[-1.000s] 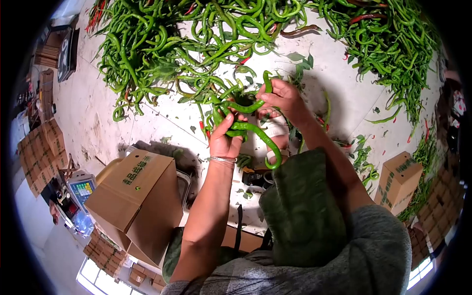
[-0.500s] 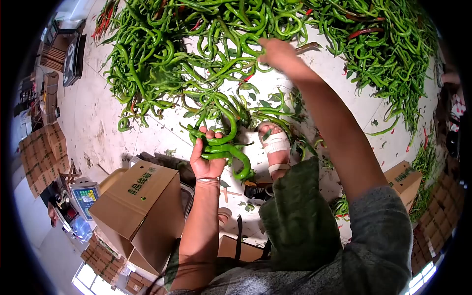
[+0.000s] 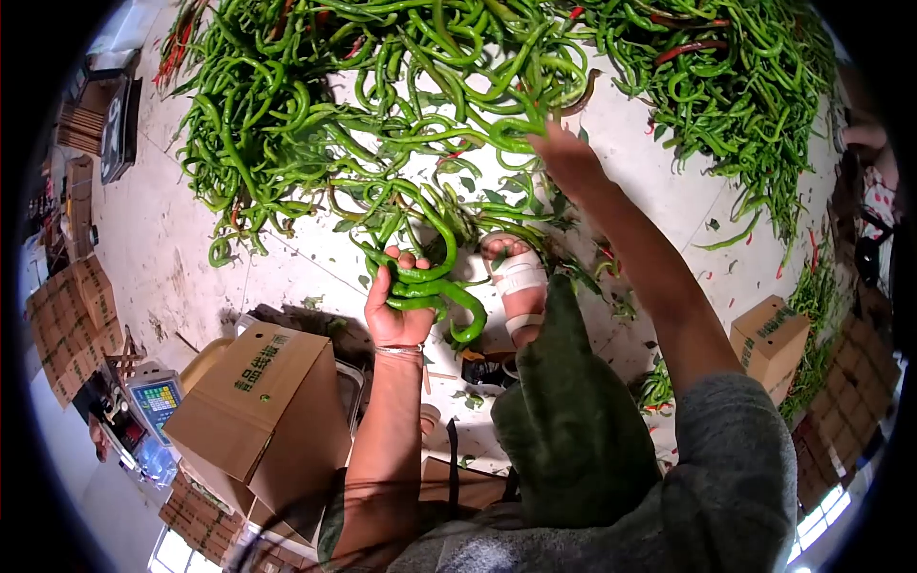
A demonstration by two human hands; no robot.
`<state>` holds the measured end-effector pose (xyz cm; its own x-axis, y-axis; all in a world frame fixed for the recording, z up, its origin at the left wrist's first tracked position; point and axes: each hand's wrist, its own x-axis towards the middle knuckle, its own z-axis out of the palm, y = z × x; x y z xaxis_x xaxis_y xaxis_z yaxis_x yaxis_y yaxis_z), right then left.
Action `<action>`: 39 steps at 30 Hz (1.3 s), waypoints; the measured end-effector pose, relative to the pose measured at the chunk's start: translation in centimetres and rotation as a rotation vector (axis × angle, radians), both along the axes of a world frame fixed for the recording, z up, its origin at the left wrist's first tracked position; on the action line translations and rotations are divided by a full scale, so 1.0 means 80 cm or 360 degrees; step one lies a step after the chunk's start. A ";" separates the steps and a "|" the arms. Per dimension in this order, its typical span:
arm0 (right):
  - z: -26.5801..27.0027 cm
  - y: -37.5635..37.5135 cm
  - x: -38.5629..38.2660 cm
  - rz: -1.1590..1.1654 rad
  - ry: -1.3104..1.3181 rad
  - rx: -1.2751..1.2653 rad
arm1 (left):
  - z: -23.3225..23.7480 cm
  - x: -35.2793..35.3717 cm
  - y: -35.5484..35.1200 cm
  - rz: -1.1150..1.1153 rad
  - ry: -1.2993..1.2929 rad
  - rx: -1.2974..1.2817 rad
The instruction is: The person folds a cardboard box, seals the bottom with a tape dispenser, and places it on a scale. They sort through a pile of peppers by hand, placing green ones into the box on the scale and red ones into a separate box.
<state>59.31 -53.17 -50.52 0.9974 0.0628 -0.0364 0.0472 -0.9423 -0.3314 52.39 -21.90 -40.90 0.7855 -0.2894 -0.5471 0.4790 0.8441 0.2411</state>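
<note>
The left hand (image 3: pixel 399 320) is palm up, its fingers curled around several green peppers (image 3: pixel 430 289), which hang over the floor (image 3: pixel 172 272) near 1 sandalled foot (image 3: pixel 521 282). The right hand (image 3: pixel 570 164) reaches to the pepper heap (image 3: pixel 234 138), its fingertips at a curved pepper (image 3: pixel 516 134); they are blurred, so I cannot tell whether they grip it. A 2nd heap (image 3: pixel 755 105) lies farther right.

Of the containers, 1 large printed carton (image 3: pixel 258 401) stands left of the left forearm, just beside a keypad unit (image 3: pixel 156 397); its contents are hidden. A smaller carton (image 3: pixel 772 344) sits at right, contents also out of sight. More cartons (image 3: pixel 72 320) stand at the far left.
</note>
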 end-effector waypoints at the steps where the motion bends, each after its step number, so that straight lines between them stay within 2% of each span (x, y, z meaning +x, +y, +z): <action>1: 0.001 -0.003 -0.012 -0.0178 0.0163 0.0208 | 0.002 -0.001 -0.004 0.0021 0.0041 -0.0007; 2: 0.002 -0.007 -0.023 -0.0355 0.0321 0.0418 | 0.002 -0.002 -0.006 0.0012 0.0028 -0.0009; 3: 0.015 -0.011 -0.037 -0.0354 0.0505 0.0436 | 0.002 -0.003 -0.008 0.0002 0.0018 -0.0009; 6: 0.031 -0.017 -0.096 0.0176 0.0351 -0.0088 | 0.000 -0.011 -0.009 -0.0047 0.0036 0.0000; 7: 0.040 -0.017 -0.105 0.0143 0.0508 -0.0041 | 0.000 -0.013 -0.009 -0.0056 0.0049 0.0009; 10: 0.066 -0.020 -0.118 -0.0149 0.0293 0.0766 | 0.000 -0.018 -0.012 -0.0092 0.0042 0.0016; 11: 0.076 -0.023 -0.117 -0.0106 0.0063 0.0798 | -0.004 -0.020 -0.011 -0.0108 0.0020 0.0000; 14: 0.111 -0.037 -0.116 -0.1016 0.0711 0.1948 | 0.001 -0.021 -0.017 -0.0168 -0.0022 -0.0068; 15: 0.142 -0.037 -0.112 -0.0956 0.0624 0.2188 | 0.005 -0.020 -0.021 -0.0190 -0.0029 -0.0092; 18: 0.152 -0.044 -0.127 -0.0806 0.0439 0.2918 | 0.010 -0.017 -0.033 -0.0288 -0.0075 -0.0116; 19: 0.143 -0.045 -0.130 -0.0702 0.0490 0.3010 | 0.012 -0.015 -0.038 -0.0330 -0.0070 -0.0125; 22: 0.140 -0.023 -0.132 -0.0731 0.0659 0.3297 | 0.016 -0.013 -0.061 -0.0468 -0.0011 -0.0099; 23: 0.139 -0.011 -0.131 -0.0590 0.0652 0.3452 | 0.014 -0.014 -0.067 -0.0503 -0.0023 -0.0117; 26: 0.139 0.020 -0.133 -0.0432 0.0828 0.3467 | 0.020 -0.013 -0.087 -0.0462 0.0003 -0.0154; 28: 0.149 0.034 -0.126 -0.0307 0.1128 0.3200 | 0.025 -0.008 -0.095 -0.0403 0.0049 -0.0094; 30: 0.146 0.045 -0.120 -0.0130 0.1339 0.2756 | 0.034 0.000 -0.097 -0.0390 0.0060 -0.0025; 31: 0.141 0.052 -0.124 -0.0125 0.1246 0.2516 | 0.032 0.001 -0.093 -0.0421 0.0064 0.0135; 34: 0.140 0.083 -0.118 0.0303 0.0505 0.1278 | 0.020 -0.001 -0.089 -0.0475 0.0003 0.0565; 35: 0.167 0.084 -0.112 0.0239 0.1000 0.1181 | 0.027 0.000 -0.095 -0.0472 -0.0008 0.0687; 38: 0.147 0.106 -0.125 0.0400 0.0461 0.0920 | 0.024 -0.003 -0.109 -0.0356 -0.0096 0.1128; 39: 0.143 0.111 -0.124 0.0453 0.0347 0.1020 | 0.029 0.001 -0.111 -0.0345 -0.0137 0.1249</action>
<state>49.37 -44.25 -39.11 0.9135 0.3939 -0.1013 0.1314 -0.5215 -0.8430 52.48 -30.76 -38.61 0.8044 0.0027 -0.5940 0.5651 0.3050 0.7666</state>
